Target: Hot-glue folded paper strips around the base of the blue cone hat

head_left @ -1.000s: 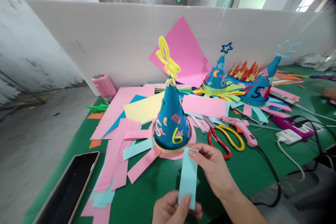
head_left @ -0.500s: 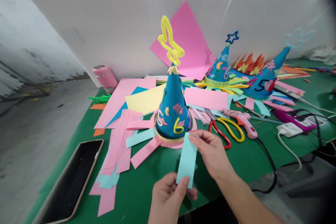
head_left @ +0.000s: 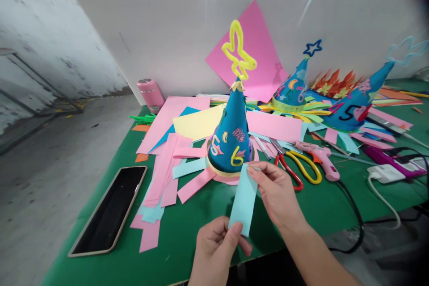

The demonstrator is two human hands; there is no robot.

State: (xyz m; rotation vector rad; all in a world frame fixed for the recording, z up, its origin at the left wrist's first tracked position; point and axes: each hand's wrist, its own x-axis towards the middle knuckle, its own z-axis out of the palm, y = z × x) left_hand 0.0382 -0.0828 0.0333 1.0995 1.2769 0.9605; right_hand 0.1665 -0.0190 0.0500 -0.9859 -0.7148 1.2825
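A light blue paper strip [head_left: 243,199] slants between my two hands. My left hand [head_left: 219,246] pinches its lower end between thumb and fingers, near the table's front edge. At the upper end, my right hand [head_left: 273,187] is closed on it, right by the base of a blue cone party hat [head_left: 231,138]. The hat stands upright, with shapes, a yellow 6 and a bent yellow pipe cleaner [head_left: 237,49] at its tip. Pink and light blue strips fan out from its left side. Whether the held strip touches the hat's rim I cannot tell.
Loose pink strips [head_left: 162,174] and a phone [head_left: 110,210] lie at left. Right of the hat are scissors [head_left: 301,167], a pink glue gun [head_left: 321,158] with its cable, and a power strip [head_left: 385,158]. Two more hats [head_left: 293,87] and a pink bottle [head_left: 150,94] stand behind.
The camera view has shifted, so the table and its things sit further right in the picture. Both hands keep hold of the light blue strip at the hat's base.
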